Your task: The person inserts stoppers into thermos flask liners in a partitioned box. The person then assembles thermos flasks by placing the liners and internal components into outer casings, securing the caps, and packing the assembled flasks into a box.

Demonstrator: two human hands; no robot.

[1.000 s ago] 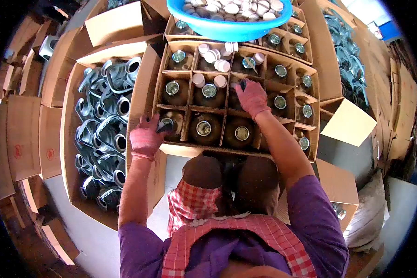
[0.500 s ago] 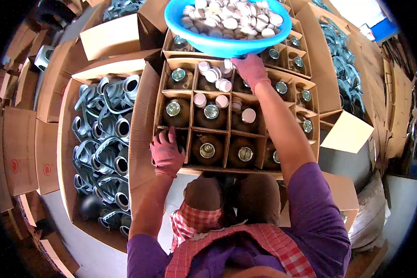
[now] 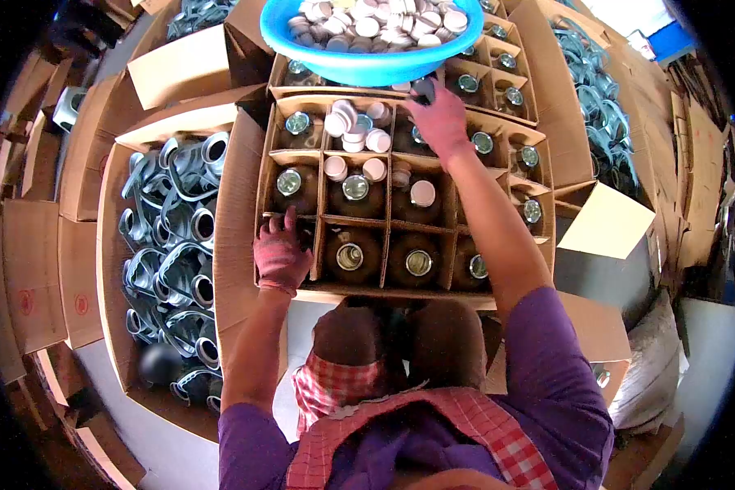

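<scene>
My right hand (image 3: 443,126), in a pink glove, is at the back row of the divided carton (image 3: 359,290), just below the blue basin (image 3: 278,37). Its fingers are closed on a dark round piece that looks like a cap (image 3: 422,90). Near it, loose pale caps (image 3: 355,126) are heaped over a bottle in one compartment. One glass bottle (image 3: 422,214) has a pale cap on its mouth; several others, such as the front bottle (image 3: 349,255), are uncapped. My left hand (image 3: 282,255), also gloved, curls over the front-left compartment; what its fingers touch is hidden.
The basin is full of pale caps and rests on a second divided carton of bottles (image 3: 506,61) behind. At left stands an open carton (image 3: 110,269) of metallic necks with straps. Another carton (image 3: 567,147) with similar straps is at right.
The view has shifted, so the cartons appear slightly lower left. My right hand has moved away from the loose caps and now has a dark round piece at its fingertips. My left hand stays at the front-left compartment.
</scene>
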